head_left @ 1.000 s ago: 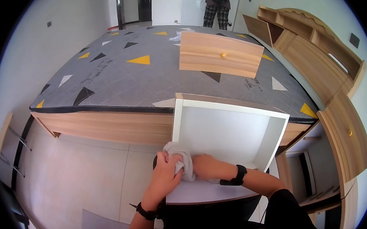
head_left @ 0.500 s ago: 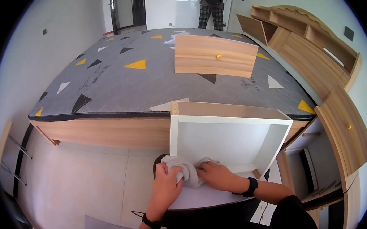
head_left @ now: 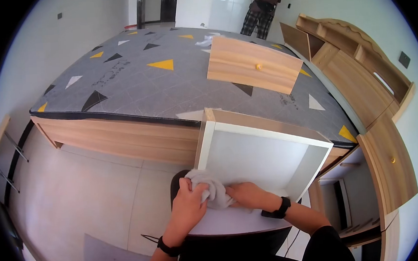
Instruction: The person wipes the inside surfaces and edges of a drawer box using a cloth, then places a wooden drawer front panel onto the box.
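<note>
My left hand [head_left: 189, 203] is closed on one end of a bunched grey-white cloth [head_left: 215, 192]. The fingers of my right hand [head_left: 249, 196] grip the cloth's other end. Both hands are over the near left part of a white-lined wooden drawer box [head_left: 266, 122], which rests tilted on my lap against the bed's edge. Its near panel [head_left: 229, 222] lies below my hands. A black band is on each wrist.
A drawer front with a yellow knob [head_left: 252, 63] lies on the patterned mattress [head_left: 134, 87]. The wooden headboard [head_left: 353, 69] and an open nightstand [head_left: 356, 188] are at the right. A person [head_left: 260, 7] stands beyond the bed.
The view has shifted. My right hand stays at the cloth's right side, and the cloth's bunching between my hands has changed. The drawer box has tilted slightly.
</note>
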Motion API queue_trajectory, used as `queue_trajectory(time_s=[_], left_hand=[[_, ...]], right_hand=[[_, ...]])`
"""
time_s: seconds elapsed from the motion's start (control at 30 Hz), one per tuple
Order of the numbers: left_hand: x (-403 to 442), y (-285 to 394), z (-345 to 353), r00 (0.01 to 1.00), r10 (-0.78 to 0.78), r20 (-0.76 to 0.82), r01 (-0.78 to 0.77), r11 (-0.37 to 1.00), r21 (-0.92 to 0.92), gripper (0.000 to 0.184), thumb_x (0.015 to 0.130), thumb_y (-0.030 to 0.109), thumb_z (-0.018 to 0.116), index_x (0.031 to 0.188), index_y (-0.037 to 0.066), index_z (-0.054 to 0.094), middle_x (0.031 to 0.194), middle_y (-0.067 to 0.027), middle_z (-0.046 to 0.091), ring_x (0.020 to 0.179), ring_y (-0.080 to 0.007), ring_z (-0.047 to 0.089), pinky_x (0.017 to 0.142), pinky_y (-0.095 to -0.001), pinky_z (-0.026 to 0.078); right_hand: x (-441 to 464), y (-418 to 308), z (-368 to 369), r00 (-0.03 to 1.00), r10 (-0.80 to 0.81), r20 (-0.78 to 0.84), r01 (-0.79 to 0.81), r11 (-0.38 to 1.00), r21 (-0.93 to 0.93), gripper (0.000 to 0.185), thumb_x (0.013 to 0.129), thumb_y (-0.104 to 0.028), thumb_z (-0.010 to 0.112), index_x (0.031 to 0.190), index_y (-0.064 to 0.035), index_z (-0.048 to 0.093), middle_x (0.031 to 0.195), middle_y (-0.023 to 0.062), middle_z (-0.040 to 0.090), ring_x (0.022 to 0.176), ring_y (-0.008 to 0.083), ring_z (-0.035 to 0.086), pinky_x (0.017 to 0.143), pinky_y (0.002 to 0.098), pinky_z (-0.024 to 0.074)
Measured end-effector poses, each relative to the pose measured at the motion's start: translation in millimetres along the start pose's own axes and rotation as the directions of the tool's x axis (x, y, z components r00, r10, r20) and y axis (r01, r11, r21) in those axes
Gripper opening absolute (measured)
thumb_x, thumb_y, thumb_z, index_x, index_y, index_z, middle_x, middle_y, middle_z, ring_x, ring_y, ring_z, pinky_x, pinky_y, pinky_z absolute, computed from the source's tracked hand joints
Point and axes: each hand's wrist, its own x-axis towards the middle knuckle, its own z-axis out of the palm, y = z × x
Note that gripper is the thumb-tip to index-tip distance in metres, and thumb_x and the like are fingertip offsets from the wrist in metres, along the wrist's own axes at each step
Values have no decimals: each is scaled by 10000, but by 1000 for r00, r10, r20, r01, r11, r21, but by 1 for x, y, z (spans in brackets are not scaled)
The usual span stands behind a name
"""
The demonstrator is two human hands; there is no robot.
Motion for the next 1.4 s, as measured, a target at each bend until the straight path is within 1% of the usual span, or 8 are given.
queue_trajectory(time_s=[0.17, 0.47, 0.57, 0.7, 0.97, 1.2, 1.27, 1.4], left_hand=[[-5, 3, 2, 997, -53, 51, 52, 999, 15, 363, 767, 74, 763, 1097, 112, 618, 1147, -210, 442, 977, -428, 590, 804, -471, 537], [-14, 2, 5, 999, -33, -10, 34, 998, 56, 408, 743, -52, 624, 1096, 148, 670, 1081, -203, 460, 899, -427, 621, 745, -493, 539], [-9, 3, 7, 999, -8, -35, 8, 1000, 7, 418, 733, -83, 598, 1086, 130, 666, 1070, -221, 448, 879, -448, 615, 750, -509, 536], [-14, 13, 1, 999, -37, -4, 37, 998, -41, 444, 719, -90, 597, 1109, 117, 637, 1070, -235, 439, 870, -476, 605, 750, -531, 530], [-21, 27, -3, 993, -103, 58, 106, 994, -41, 460, 734, -89, 596, 1139, 130, 588, 1090, -237, 434, 854, -507, 590, 729, -559, 513], [-22, 24, 8, 993, -118, -14, 118, 992, 32, 451, 736, -80, 620, 1140, 115, 573, 1101, -229, 419, 874, -500, 585, 709, -544, 508], [-25, 22, 7, 992, -117, -44, 120, 989, 83, 453, 733, -78, 626, 1139, 117, 573, 1103, -223, 419, 877, -493, 587, 703, -533, 511], [-33, 19, 9, 988, -152, -17, 153, 983, 105, 428, 734, -60, 642, 1118, 123, 592, 1105, -210, 425, 879, -467, 599, 696, -510, 522]], right_hand=[[-10, -10, -3, 996, 25, -86, -37, 988, -149, 258, 809, -207, 699, 1031, -77, 697, 885, 111, 692, 846, 309, 710, 724, 434, 578], [-37, -9, -6, 975, 216, -45, -220, 945, -244, 102, 819, -124, 629, 883, -47, 646, 904, 124, 694, 873, 330, 702, 712, 443, 575], [-45, -3, -7, 977, 211, -5, -210, 969, -127, 251, 805, -158, 692, 1036, -63, 663, 953, 117, 688, 936, 343, 671, 774, 443, 548], [-49, 3, -7, 986, 148, -73, -151, 988, -42, 184, 812, -133, 668, 968, -37, 642, 945, 143, 685, 935, 367, 673, 787, 439, 558], [-57, 3, -30, 991, 93, 101, -112, 974, 199, 277, 827, -169, 661, 1082, -63, 665, 1029, 153, 689, 1006, 373, 652, 857, 450, 528], [-44, 15, -9, 990, 83, 118, -104, 977, 184, 337, 816, -222, 680, 1113, -64, 674, 1036, 169, 699, 979, 376, 661, 840, 445, 532], [-38, 10, -15, 994, 102, -27, -95, 976, 194, 290, 779, -248, 706, 1005, -68, 690, 896, 169, 705, 872, 391, 673, 775, 466, 540], [-36, 13, -14, 984, 163, 77, -173, 972, 159, 385, 770, -313, 753, 1082, -91, 711, 957, 158, 720, 891, 369, 682, 777, 437, 544]])
